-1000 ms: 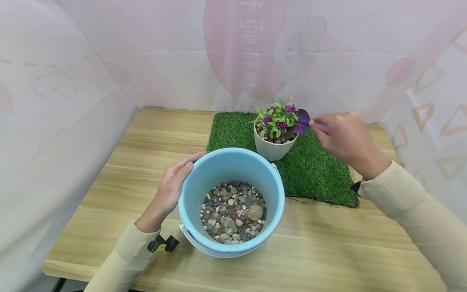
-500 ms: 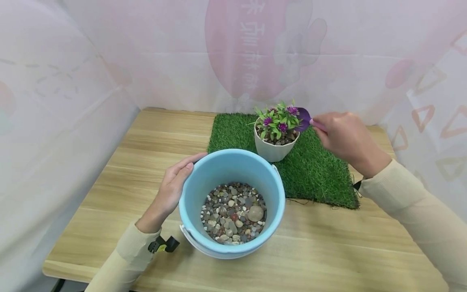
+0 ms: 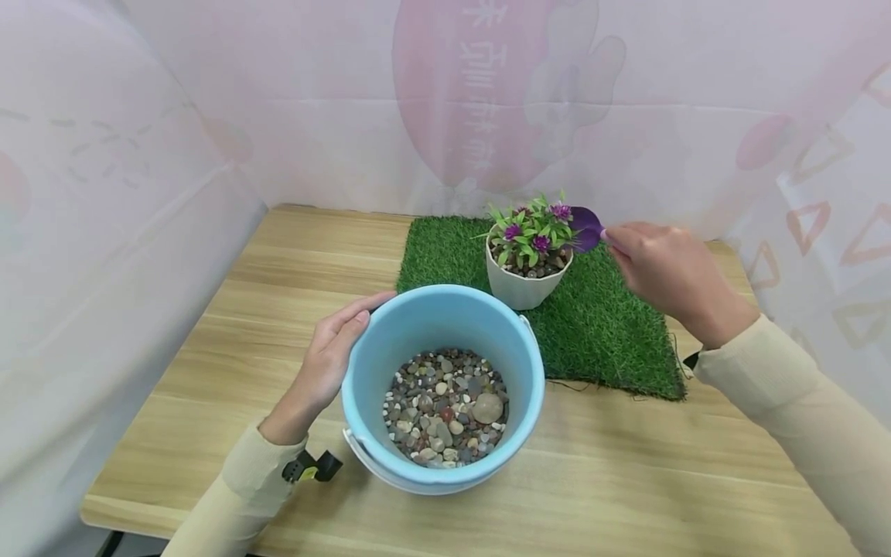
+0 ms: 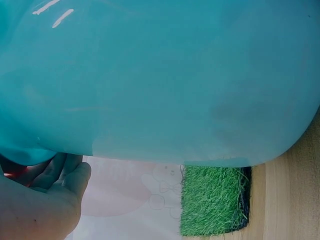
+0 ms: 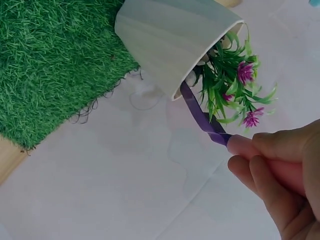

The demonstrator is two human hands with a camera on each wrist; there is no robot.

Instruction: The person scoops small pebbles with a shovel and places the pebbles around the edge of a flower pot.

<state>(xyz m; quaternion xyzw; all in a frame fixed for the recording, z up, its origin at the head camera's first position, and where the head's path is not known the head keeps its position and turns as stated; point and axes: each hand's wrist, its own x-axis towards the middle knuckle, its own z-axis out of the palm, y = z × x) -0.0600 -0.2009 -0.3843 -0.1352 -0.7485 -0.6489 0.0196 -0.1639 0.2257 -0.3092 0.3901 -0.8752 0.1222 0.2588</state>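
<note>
My right hand [image 3: 671,271] grips the pink handle of a small purple garden trowel [image 3: 586,227]. In the right wrist view the trowel's blade [image 5: 199,116] reaches over the rim of a white flowerpot [image 5: 165,40], beside the stones inside. Its tip is hidden. Green leaves and purple flowers [image 3: 529,232] fill the flowerpot [image 3: 522,288]. My left hand [image 3: 327,360] holds the upper left side of a light blue bucket [image 3: 362,402], thumb by the rim and fingers along the outside. Mixed pebbles [image 3: 445,406] cover the bucket's bottom.
The flowerpot stands on a rectangle of artificial grass [image 3: 605,340] at the back of the wooden table [image 3: 626,472]. Printed white curtains [image 3: 334,147] hang close behind and at both sides. A white bucket handle [image 3: 365,455] hangs down at the front left.
My right hand has shifted a little to the right, drawing the trowel's blade slightly outward at the flowerpot's right rim. My left hand and the bucket keep their places.
</note>
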